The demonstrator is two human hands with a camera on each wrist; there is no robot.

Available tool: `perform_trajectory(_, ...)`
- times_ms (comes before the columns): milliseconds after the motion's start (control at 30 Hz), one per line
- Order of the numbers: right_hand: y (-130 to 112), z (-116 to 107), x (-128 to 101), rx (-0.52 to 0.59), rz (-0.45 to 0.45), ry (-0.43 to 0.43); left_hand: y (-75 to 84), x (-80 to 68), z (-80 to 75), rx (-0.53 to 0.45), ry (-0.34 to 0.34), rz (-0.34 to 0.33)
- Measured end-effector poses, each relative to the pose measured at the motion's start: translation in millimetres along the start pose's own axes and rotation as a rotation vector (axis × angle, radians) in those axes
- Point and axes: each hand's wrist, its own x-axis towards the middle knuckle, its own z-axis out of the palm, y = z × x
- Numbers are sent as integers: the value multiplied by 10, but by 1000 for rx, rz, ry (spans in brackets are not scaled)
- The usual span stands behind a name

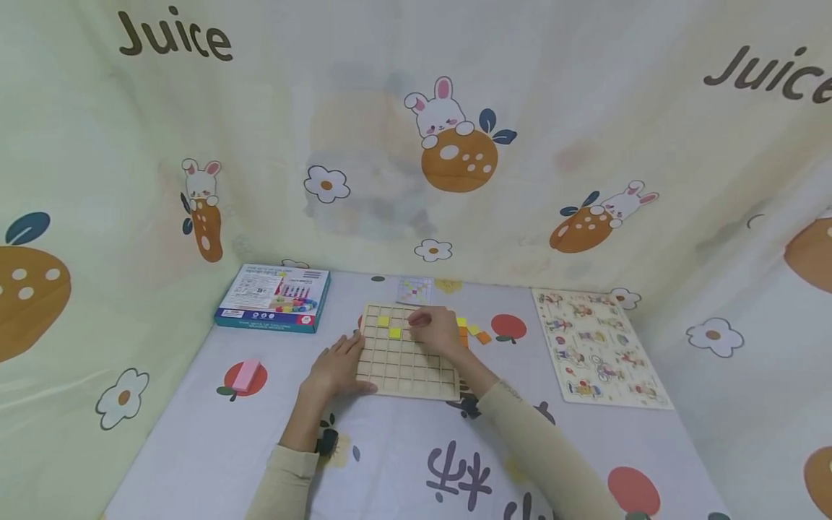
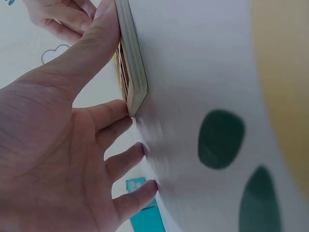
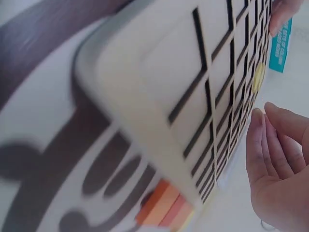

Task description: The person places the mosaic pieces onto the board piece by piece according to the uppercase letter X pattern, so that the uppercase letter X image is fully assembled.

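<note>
Head view: a spread left hand (image 1: 336, 367) braces the grid board (image 1: 409, 367), best held still beneath the right hand (image 1: 434, 330), fingertips bunched, contents unclear.

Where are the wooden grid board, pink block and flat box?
Wooden grid board (image 1: 409, 367): head view, bare lower squares.
Pink block (image 1: 247, 375): head view, its visible middle.
Flat box (image 1: 269, 296): head view, its printed top face.

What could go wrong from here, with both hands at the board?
The right hand works close to the yellow tiles on the board, so it might brush one out of place. The loose tiles lie just past the board's right side, where that hand could knock them. If the left hand lets up at the board's edge, the board may shift.
</note>
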Motion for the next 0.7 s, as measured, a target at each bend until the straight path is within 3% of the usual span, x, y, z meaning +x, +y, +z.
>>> perform_trajectory(267, 128, -302, -17, -47, 57, 79, -25, 28, 22, 12, 4, -4)
perform_trajectory(700, 555, -642, -113, -127, 176, 146, 2, -3, 12, -2, 12, 6)
